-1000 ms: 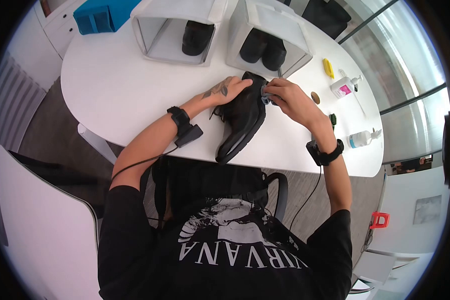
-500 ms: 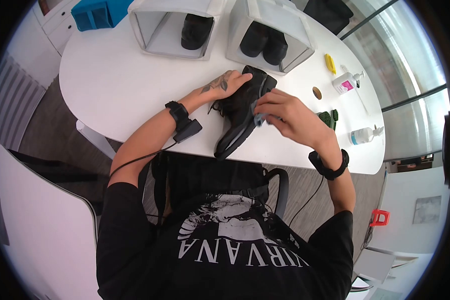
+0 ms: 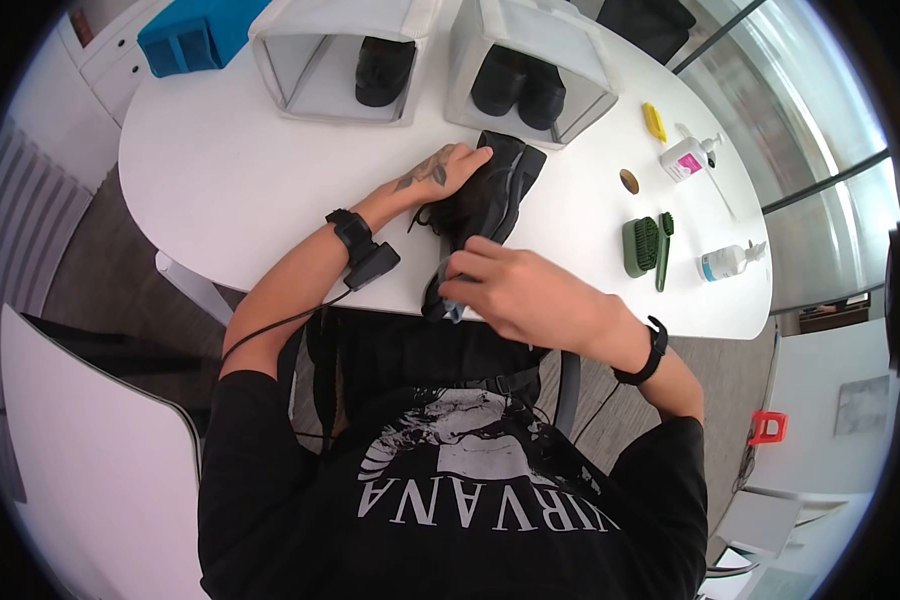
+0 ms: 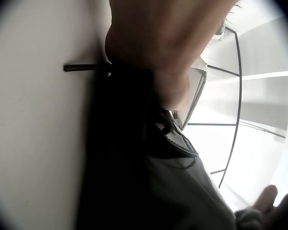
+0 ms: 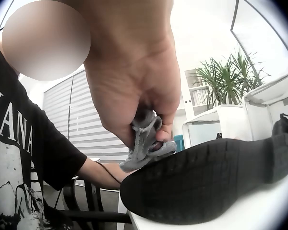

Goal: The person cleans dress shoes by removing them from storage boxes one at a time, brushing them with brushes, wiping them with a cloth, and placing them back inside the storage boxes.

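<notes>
A black boot (image 3: 500, 195) lies on its side on the white table, toe toward the person; the right wrist view shows its ribbed sole (image 5: 201, 184). The left hand (image 3: 443, 174) grips the boot near its opening, thumb on top; in the left wrist view the boot (image 4: 177, 167) is mostly dark and that hand's fingers are hidden. Between its curled fingers, the right hand (image 3: 530, 300) pinches a grey-blue cloth (image 3: 454, 309) at the toe. Seen from the right wrist, the crumpled cloth (image 5: 146, 146) touches the sole's edge by the toe.
Two white boxes holding black shoes (image 3: 385, 72) stand at the back, beside a blue case (image 3: 185, 40). To the right are a green brush (image 3: 640, 247), a narrower green brush (image 3: 664, 250), two pump bottles (image 3: 725, 262), a yellow item (image 3: 654, 122) and a round brown item (image 3: 629, 181).
The right hand has moved with the cloth from the boot's heel end along its edge to the toe. The left hand keeps its grip near the opening.
</notes>
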`<state>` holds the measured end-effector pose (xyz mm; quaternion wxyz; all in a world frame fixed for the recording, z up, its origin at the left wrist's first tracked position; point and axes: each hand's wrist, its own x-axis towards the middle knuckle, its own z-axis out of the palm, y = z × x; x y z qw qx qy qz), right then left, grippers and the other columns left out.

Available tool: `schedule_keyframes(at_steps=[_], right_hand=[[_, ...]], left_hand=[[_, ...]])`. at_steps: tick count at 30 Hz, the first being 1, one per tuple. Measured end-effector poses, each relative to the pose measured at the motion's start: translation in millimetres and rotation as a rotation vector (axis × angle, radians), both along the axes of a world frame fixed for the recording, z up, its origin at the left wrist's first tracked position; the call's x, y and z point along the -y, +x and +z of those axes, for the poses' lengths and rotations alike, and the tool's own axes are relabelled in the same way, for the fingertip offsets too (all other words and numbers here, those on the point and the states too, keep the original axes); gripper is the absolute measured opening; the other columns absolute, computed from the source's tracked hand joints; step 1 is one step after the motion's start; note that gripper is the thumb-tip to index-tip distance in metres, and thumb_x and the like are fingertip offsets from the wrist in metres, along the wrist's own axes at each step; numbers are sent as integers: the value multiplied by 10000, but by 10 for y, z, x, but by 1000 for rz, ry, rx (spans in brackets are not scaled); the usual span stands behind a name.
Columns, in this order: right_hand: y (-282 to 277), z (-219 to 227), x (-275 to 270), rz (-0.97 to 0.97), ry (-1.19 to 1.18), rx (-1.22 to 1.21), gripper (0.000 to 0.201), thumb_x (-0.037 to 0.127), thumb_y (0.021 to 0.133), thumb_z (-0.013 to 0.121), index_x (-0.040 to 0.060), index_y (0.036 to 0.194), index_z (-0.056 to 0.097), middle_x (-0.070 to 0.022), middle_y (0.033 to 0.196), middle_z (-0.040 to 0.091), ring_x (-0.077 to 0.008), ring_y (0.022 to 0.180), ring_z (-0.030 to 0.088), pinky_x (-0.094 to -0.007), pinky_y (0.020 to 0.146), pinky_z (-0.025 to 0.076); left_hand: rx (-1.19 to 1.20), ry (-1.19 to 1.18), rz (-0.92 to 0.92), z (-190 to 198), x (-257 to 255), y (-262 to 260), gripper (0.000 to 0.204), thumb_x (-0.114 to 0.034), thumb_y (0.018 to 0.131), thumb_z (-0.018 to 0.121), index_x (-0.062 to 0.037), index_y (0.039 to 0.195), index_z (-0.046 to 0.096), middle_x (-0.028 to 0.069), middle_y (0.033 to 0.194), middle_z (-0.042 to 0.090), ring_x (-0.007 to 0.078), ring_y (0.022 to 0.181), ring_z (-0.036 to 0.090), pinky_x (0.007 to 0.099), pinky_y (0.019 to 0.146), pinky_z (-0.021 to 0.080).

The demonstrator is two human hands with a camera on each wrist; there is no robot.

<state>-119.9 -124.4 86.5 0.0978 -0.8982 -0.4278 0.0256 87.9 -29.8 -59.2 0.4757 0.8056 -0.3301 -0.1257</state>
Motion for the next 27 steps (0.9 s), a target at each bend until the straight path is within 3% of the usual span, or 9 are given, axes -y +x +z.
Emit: schedule_keyframes(at_steps=[3, 5, 9, 11, 16, 18, 19, 21, 27], right_hand=[[-3, -39, -62, 3, -7, -73, 369, -9, 741, 716, -15, 1109, 681, -104, 1067, 585, -289, 1051, 594, -385, 800, 585], [111, -87, 13, -13, 149, -59, 354, -20, 757, 707, -17, 1110, 680, -122, 1041, 584, -318, 1027, 601, -413, 839, 569], [637, -279, 495, -231, 206, -17, 279, -44, 827, 692, 2, 1101, 721, -156, 1058, 616, -352, 1017, 626, -419, 866, 540], [782, -323, 619, -280, 243, 28, 265, -35, 854, 693, 4, 1114, 728, -158, 1056, 625, -351, 998, 639, -415, 856, 540], [1132, -423, 949, -439, 310, 52, 225, -3, 928, 680, 5, 1145, 735, -145, 1055, 657, -335, 891, 669, -383, 804, 540], [1217, -424, 1103, -564, 339, 63, 232, 9, 913, 673, 10, 1132, 748, -167, 1013, 664, -367, 897, 677, -417, 822, 547], [1269, -473, 1219, -611, 328, 90, 225, 14, 916, 673, 9, 1127, 750, -168, 1010, 670, -368, 898, 677, -414, 820, 546], [1342, -632, 1414, -665, 316, 109, 221, 19, 916, 677, 11, 1124, 751, -168, 1009, 676, -368, 900, 678, -413, 818, 545], [952, -435, 1158, -670, 392, 76, 216, 30, 912, 692, 36, 1118, 757, -160, 1005, 679, -366, 876, 673, -417, 812, 538]], left_hand=[[-33, 40, -5, 65, -7, -1, 711, -590, 1054, 492, 98, 1034, 670, 252, 1010, 698, 326, 938, 661, 398, 888, 493], [-32, 49, -35, 8, 0, 27, 701, -587, 1052, 494, 90, 1037, 679, 250, 1018, 701, 336, 946, 660, 400, 883, 493], [-28, 56, -59, -55, 31, 43, 604, -503, 1086, 463, 59, 1110, 683, 245, 1021, 693, 352, 966, 659, 409, 887, 492], [252, 42, -215, -66, -2, 34, 507, -400, 1115, 410, 28, 1196, 669, 232, 1019, 672, 355, 993, 652, 413, 892, 490], [348, -52, -80, -332, 107, 101, 452, -366, 1126, 379, -39, 1252, 664, 229, 1047, 649, 357, 1033, 628, 423, 916, 483], [-185, -69, -70, -233, 155, 142, 424, -368, 1124, 398, -71, 1295, 647, 226, 1081, 646, 380, 1042, 618, 437, 952, 470], [-185, -71, -70, -243, 138, 136, 424, -368, 1124, 398, -71, 1295, 647, 226, 1081, 646, 380, 1042, 618, 437, 952, 470], [208, -9, -121, -281, 82, 89, 419, -367, 1122, 410, -75, 1339, 618, 222, 1090, 641, 390, 1037, 612, 444, 978, 460], [357, -12, -148, -348, 71, 106, 384, -327, 1123, 411, -89, 1351, 609, 224, 1062, 640, 385, 1025, 617, 437, 951, 476]])
